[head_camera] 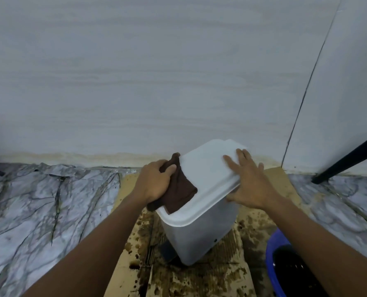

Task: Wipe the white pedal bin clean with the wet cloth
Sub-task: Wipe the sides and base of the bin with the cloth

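The white pedal bin (199,230) stands tilted on stained cardboard, lid shut, its dark pedal (167,250) at the lower left. My left hand (154,181) grips a dark brown cloth (178,194) and holds it against the left edge of the lid (206,181). My right hand (249,181) lies on the lid's right side with its fingers spread flat and the thumb under the rim.
Stained cardboard (199,277) covers the floor under the bin. A blue bucket (273,249) of dark water sits at the lower right. A black leg (347,159) slants down at the right. The white wall (157,82) is close behind; marble floor (39,200) lies to the left.
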Demonstrator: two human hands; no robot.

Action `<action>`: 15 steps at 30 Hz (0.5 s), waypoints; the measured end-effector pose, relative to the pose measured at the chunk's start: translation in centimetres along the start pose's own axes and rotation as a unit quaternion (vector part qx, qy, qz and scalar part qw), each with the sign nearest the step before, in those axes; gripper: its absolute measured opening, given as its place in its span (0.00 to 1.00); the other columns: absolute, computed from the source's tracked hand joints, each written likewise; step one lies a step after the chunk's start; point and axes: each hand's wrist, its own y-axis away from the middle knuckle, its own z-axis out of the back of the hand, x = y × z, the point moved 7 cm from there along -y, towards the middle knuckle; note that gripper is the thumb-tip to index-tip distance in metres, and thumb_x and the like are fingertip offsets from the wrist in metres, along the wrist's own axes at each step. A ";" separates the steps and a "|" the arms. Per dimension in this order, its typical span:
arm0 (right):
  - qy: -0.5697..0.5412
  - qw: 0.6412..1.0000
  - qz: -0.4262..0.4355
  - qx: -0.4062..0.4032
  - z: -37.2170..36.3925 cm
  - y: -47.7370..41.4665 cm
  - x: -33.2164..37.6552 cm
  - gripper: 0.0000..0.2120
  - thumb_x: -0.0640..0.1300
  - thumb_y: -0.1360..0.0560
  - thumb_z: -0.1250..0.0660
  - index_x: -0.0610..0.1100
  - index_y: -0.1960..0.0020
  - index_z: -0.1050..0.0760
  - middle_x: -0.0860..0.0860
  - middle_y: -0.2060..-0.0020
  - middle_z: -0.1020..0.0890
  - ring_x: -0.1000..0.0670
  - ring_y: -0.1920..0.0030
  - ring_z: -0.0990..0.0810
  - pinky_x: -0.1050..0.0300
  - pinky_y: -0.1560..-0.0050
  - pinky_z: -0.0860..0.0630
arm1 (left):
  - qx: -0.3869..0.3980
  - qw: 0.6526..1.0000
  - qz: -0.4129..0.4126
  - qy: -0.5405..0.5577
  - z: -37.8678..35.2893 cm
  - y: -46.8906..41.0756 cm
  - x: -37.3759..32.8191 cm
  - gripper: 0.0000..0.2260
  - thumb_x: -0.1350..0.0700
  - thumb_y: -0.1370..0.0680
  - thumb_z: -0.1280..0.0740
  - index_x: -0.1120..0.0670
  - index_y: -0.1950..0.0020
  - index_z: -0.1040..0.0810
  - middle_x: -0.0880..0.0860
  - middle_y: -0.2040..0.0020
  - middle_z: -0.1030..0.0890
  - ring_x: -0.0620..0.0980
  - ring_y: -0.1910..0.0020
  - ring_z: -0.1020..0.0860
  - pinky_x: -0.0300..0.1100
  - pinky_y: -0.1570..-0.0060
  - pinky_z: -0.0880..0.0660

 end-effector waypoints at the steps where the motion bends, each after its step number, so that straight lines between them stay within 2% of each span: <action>1: -0.016 1.000 0.014 -0.006 -0.7 1.0 1.3 0.53 0.72 0.37 0.28 0.65 0.21 0.56 0.51 0.20 0.64 0.44 0.22 0.69 0.30 0.26 0.58 | 0.004 1.000 0.004 0.017 0.1 0.1 0.1 0.19 0.41 0.17 0.40 0.49 0.34 0.20 0.51 0.42 0.17 0.54 0.43 0.20 0.48 0.43 0.27; 4: -0.113 0.991 0.049 -0.049 -2.1 2.2 3.1 0.51 0.78 0.47 0.29 0.72 0.27 0.43 0.55 0.20 0.59 0.45 0.22 0.70 0.25 0.27 0.59 | -0.006 1.000 0.002 0.006 0.3 0.8 -0.4 0.19 0.43 0.16 0.40 0.50 0.32 0.21 0.51 0.39 0.17 0.54 0.43 0.20 0.47 0.44 0.27; 6: -0.161 0.984 0.056 -0.050 -2.1 1.7 2.6 0.49 0.75 0.50 0.26 0.73 0.30 0.38 0.58 0.20 0.54 0.48 0.22 0.69 0.25 0.27 0.57 | -0.013 1.000 0.017 0.010 0.3 1.1 -0.3 0.19 0.43 0.16 0.40 0.51 0.32 0.21 0.52 0.39 0.18 0.55 0.43 0.21 0.47 0.44 0.27; 9: -0.199 0.976 0.085 0.003 -1.2 -0.1 1.1 0.48 0.69 0.51 0.21 0.73 0.32 0.35 0.62 0.20 0.52 0.52 0.21 0.67 0.30 0.25 0.55 | -0.024 0.999 0.036 0.004 -0.4 2.3 -0.6 0.19 0.43 0.16 0.41 0.53 0.34 0.22 0.52 0.43 0.18 0.52 0.49 0.23 0.45 0.48 0.30; 12: -0.163 0.980 0.084 0.078 1.5 -1.7 -0.5 0.51 0.72 0.54 0.22 0.75 0.33 0.37 0.59 0.20 0.57 0.52 0.21 0.64 0.34 0.23 0.53 | -0.057 0.998 0.021 0.026 -1.7 4.4 -2.0 0.17 0.42 0.16 0.42 0.53 0.38 0.23 0.49 0.49 0.19 0.50 0.52 0.22 0.45 0.52 0.30; 14: -0.088 0.987 0.046 0.128 2.4 -1.4 -1.0 0.55 0.73 0.55 0.23 0.76 0.31 0.43 0.55 0.20 0.61 0.50 0.21 0.66 0.34 0.23 0.55 | -0.074 0.997 -0.001 0.036 -2.5 5.4 -3.0 0.18 0.42 0.16 0.42 0.54 0.37 0.24 0.49 0.48 0.20 0.51 0.49 0.21 0.45 0.50 0.27; 15: -0.068 0.987 0.020 0.143 2.4 -0.7 -0.9 0.57 0.69 0.52 0.21 0.74 0.28 0.45 0.54 0.20 0.62 0.49 0.21 0.66 0.35 0.23 0.54 | -0.077 0.996 -0.018 0.028 -2.9 5.6 -3.5 0.19 0.43 0.16 0.42 0.54 0.35 0.24 0.50 0.47 0.19 0.52 0.48 0.21 0.46 0.48 0.25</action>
